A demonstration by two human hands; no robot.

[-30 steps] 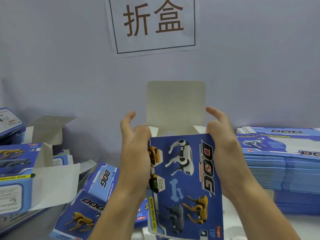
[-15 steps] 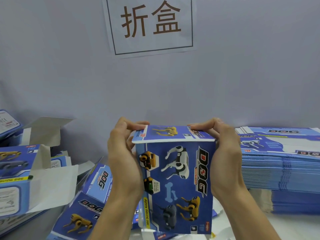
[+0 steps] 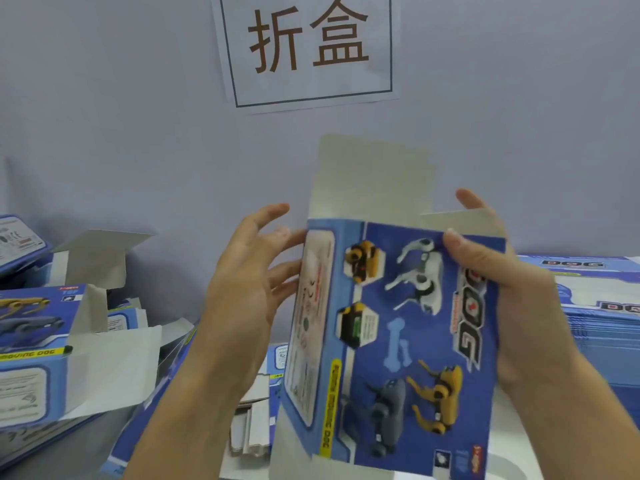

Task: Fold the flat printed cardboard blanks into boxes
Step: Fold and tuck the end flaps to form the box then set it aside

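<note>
1. The right hand [image 3: 512,299] gripped the upper right edge of a blue printed box [image 3: 398,337], thumb curled over its front panel and fingers reaching behind a raised side flap.
2. The left hand [image 3: 249,278] was spread wide, straight fingers touching the box's narrow left side panel without closing on it.
3. The box was held upright between the two hands, its grey top flap [image 3: 372,174] standing open above them.
4. The right hand's fingers behind the box were mostly hidden; the lower box edge was blurred and partly cut off by the frame.
5. Both forearms rose from the bottom of the frame, palms turned inward toward the box.
6. A stack of flat blanks [image 3: 602,306] lay beyond the right hand; folded boxes [image 3: 38,341] sat beyond the left; a sign [image 3: 308,46] hung on the wall above.
</note>
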